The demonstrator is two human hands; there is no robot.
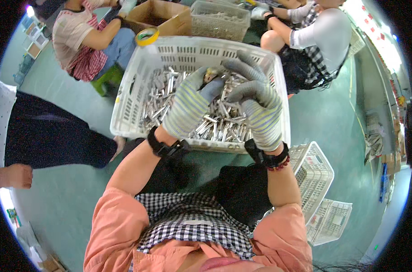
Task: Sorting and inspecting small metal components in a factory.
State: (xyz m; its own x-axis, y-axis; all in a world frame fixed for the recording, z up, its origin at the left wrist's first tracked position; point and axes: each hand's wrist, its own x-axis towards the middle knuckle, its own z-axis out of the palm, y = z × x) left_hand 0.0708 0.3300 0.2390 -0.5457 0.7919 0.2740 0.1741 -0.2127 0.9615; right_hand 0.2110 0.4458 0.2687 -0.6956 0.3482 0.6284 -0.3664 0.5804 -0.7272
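Grey-gloved left hand [187,106] pinched a small metal part [211,73] over the white crate [124,97], close for inspection. Right hand [256,97] hovered half-open, touching the part; grip unclear.

An open brown cardboard box [163,16] stood at twelve o'clock, just beyond the white crate's far rim, its flaps folded outward. At one to two o'clock, a row of small red and white labels [373,25] ran along the pale shelf edge. At nine o'clock from the box, far at the upper left rim, pale square cartons or frames [33,38] leaned together, too small to tell apart.
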